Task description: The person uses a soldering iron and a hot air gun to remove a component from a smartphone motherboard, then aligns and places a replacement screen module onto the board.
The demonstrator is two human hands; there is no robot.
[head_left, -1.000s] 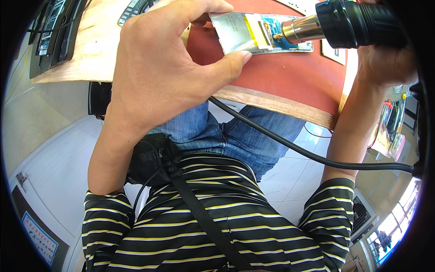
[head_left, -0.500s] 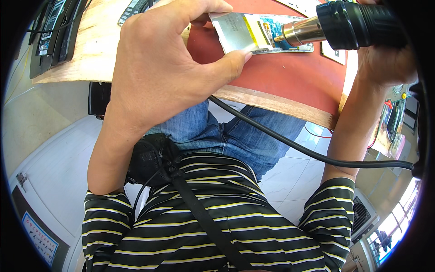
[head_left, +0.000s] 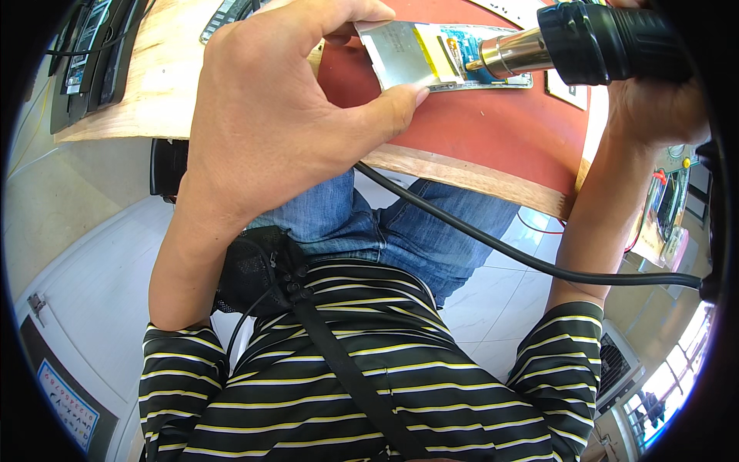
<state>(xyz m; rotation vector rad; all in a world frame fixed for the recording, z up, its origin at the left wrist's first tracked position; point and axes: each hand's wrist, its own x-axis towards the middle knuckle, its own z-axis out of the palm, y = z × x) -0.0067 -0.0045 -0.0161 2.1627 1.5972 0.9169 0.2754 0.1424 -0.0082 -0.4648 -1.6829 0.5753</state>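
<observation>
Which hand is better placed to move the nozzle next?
Probably the right hand: it grips the black tool, whose nozzle points at the blue board. The left hand is occupied holding the silver panel.

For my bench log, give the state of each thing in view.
Left hand: holding the device by its edges
Right hand: gripping the black tool
Black tool: nozzle aimed at blue board; power unclear
Device: circuitry exposed
Black cable: slack, curved
</observation>
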